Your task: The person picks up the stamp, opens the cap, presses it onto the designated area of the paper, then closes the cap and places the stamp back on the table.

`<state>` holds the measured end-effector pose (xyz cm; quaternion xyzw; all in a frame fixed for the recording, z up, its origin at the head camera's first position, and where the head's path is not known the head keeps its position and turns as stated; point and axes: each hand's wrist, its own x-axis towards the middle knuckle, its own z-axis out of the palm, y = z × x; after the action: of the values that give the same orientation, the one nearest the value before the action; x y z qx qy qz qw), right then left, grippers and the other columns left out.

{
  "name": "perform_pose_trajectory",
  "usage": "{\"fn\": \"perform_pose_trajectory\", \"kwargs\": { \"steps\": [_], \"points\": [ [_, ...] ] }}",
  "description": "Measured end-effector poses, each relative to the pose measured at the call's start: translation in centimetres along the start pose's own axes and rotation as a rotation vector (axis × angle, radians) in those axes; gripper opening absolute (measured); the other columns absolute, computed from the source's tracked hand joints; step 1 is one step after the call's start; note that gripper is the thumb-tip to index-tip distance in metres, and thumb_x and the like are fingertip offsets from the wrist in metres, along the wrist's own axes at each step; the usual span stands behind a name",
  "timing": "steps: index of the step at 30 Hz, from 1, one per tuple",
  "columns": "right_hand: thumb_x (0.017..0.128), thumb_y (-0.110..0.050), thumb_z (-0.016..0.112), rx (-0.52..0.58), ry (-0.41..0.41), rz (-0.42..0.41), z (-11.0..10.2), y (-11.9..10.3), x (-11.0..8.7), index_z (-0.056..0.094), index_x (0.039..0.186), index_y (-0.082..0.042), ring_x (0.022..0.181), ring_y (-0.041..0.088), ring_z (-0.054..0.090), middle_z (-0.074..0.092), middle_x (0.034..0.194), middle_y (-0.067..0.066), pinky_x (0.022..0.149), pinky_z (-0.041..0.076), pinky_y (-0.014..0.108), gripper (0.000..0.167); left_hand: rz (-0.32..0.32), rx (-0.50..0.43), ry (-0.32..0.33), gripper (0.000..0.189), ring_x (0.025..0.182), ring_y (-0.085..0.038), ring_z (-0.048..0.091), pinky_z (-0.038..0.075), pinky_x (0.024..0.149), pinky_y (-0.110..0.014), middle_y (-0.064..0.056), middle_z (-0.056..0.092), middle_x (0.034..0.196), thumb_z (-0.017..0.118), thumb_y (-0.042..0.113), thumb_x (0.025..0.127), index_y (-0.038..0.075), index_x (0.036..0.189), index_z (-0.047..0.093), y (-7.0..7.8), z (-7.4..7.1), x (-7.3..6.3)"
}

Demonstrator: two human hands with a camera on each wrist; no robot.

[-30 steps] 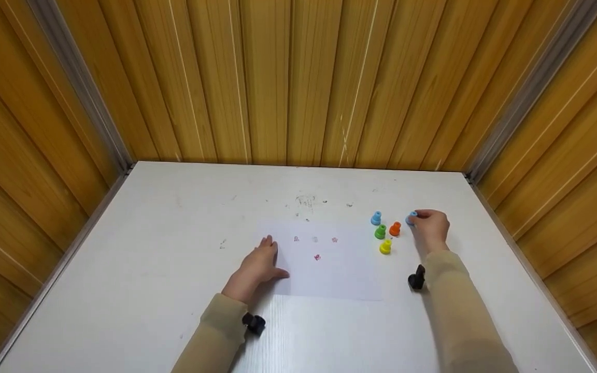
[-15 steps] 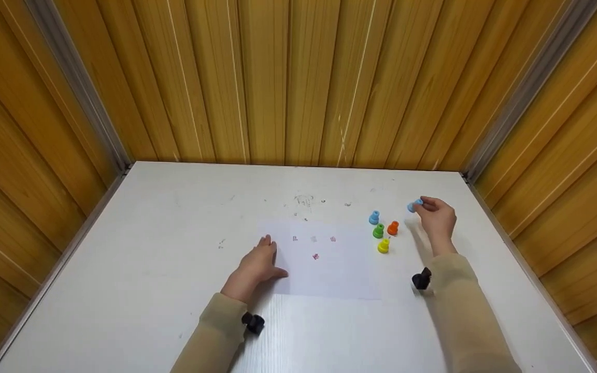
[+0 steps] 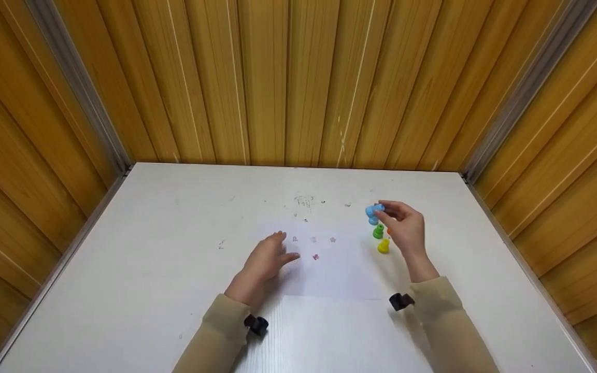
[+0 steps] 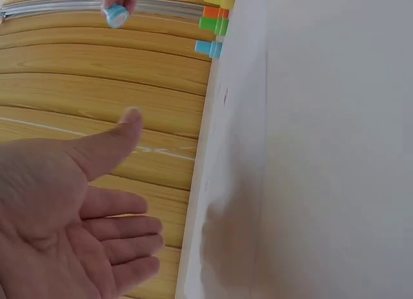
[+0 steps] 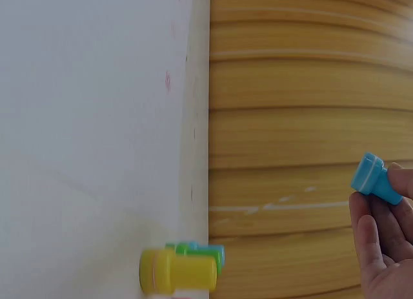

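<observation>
My right hand (image 3: 406,228) pinches a light blue stamp (image 5: 377,179) between thumb and fingers, held up with its wide end toward the left. In the head view it overlaps a second blue stamp (image 3: 373,221) standing on the table. Below that stand a green stamp (image 3: 378,231) and a yellow stamp (image 3: 383,246); an orange stamp (image 3: 389,231) is mostly hidden by my right hand. My left hand (image 3: 267,257) hovers over the left edge of a white paper sheet (image 3: 335,277), fingers extended and thumb spread. Several small reddish and faint prints (image 3: 315,257) mark the sheet.
The white table (image 3: 148,269) bears dark ink smudges (image 3: 303,201) behind the paper. Wood-patterned walls (image 3: 262,83) with grey metal corner posts enclose the table at the back and sides. Black wrist cameras (image 3: 257,325) sit at both sleeves.
My right hand has lifted the blue stamp and carried it left, over the standing stamps. My left hand, resting at the paper's left edge before, has risen and shifted slightly right.
</observation>
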<state>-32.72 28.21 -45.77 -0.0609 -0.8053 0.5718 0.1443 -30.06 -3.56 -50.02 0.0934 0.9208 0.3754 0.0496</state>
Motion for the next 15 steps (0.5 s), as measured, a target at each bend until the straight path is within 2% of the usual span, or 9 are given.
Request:
{"fn": "perform_pose_trajectory", "kwargs": {
  "steps": [4, 6, 9, 12, 15],
  "points": [
    [0.089, -0.009, 0.081, 0.169, -0.073, -0.070, 2.6, -0.3, -2.4, 0.074, 0.115, 0.002, 0.094, 0.009, 0.071, 0.079, 0.111, 0.007, 0.084, 0.060, 0.016, 0.029, 0.099, -0.172, 0.111, 0.054, 0.136, -0.037, 0.058, 0.047, 0.116, -0.049, -0.019, 0.063, 0.143, 0.075, 0.027, 0.095, -0.001, 0.139, 0.061, 1.1, 0.6, -0.2],
    [0.087, -0.001, 0.080, 0.255, -0.119, -0.104, 3.8, -0.1, -3.5, 0.073, 0.113, 0.006, 0.092, 0.009, 0.073, 0.079, 0.108, 0.009, 0.084, 0.061, 0.020, 0.028, 0.158, -0.257, 0.147, 0.049, 0.129, -0.034, 0.064, 0.053, 0.111, -0.045, -0.017, 0.067, 0.137, 0.076, 0.024, 0.094, -0.001, 0.135, 0.064, 1.5, 1.1, -0.3],
    [0.088, 0.000, 0.079, 0.311, -0.198, -0.099, 5.4, 0.1, -4.9, 0.072, 0.118, 0.005, 0.096, 0.011, 0.074, 0.078, 0.112, 0.014, 0.088, 0.062, 0.021, 0.031, 0.218, -0.416, 0.139, 0.046, 0.121, -0.031, 0.070, 0.058, 0.103, -0.037, -0.016, 0.071, 0.131, 0.076, 0.019, 0.094, 0.000, 0.134, 0.065, 2.0, 1.7, -0.5],
    [0.090, -0.002, 0.077, 0.329, -0.271, -0.086, 6.6, 0.3, -5.9, 0.070, 0.124, 0.003, 0.101, 0.012, 0.074, 0.077, 0.118, 0.016, 0.091, 0.061, 0.022, 0.035, 0.241, -0.558, 0.098, 0.048, 0.116, -0.030, 0.073, 0.061, 0.096, -0.030, -0.017, 0.073, 0.127, 0.077, 0.015, 0.092, 0.001, 0.135, 0.065, 2.4, 2.1, -0.7],
    [0.091, -0.004, 0.077, 0.313, -0.316, -0.086, 7.3, 0.6, -6.6, 0.070, 0.125, 0.003, 0.103, 0.013, 0.074, 0.076, 0.120, 0.016, 0.093, 0.060, 0.022, 0.036, 0.252, -0.631, 0.071, 0.046, 0.112, -0.030, 0.074, 0.062, 0.090, -0.026, -0.017, 0.074, 0.125, 0.078, 0.014, 0.091, 0.000, 0.133, 0.067, 2.7, 2.5, -0.9]
  ]
}}
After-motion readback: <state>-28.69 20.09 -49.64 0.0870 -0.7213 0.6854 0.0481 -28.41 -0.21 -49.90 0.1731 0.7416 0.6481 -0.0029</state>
